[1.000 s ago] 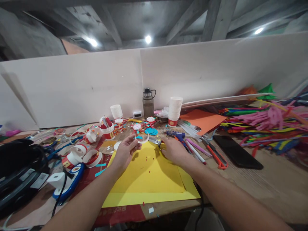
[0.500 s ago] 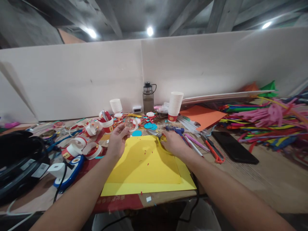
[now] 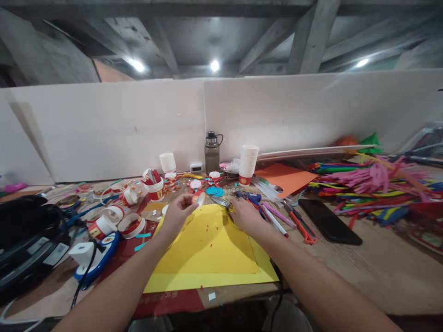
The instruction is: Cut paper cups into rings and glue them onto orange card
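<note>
My left hand (image 3: 179,211) is closed in a pinch on a small whitish cut piece (image 3: 200,199) that looks like part of a paper cup, tilted nearly edge-on. My right hand (image 3: 244,213) is wrapped round the handles of a pair of scissors (image 3: 220,201); their metal blades point left toward that piece. Both hands are above the far edge of a stack of yellow paper sheets (image 3: 207,244), which has tiny red scraps on it. Several blue paper discs (image 3: 213,191) lie just beyond the scissors. Some fingers of both hands are hidden.
Cut cup rings (image 3: 131,226) and a blue-and-white power strip (image 3: 100,260) lie left. Behind stand a water bottle (image 3: 212,154) and stacked paper cups (image 3: 248,163). On the right are a utility knife (image 3: 302,226), a phone (image 3: 328,221) and bunched pipe cleaners (image 3: 374,177).
The ring-like piece in my left hand has turned and now shows nearly edge-on. My right hand keeps its hold on the scissors. The whole view has tilted up slightly.
</note>
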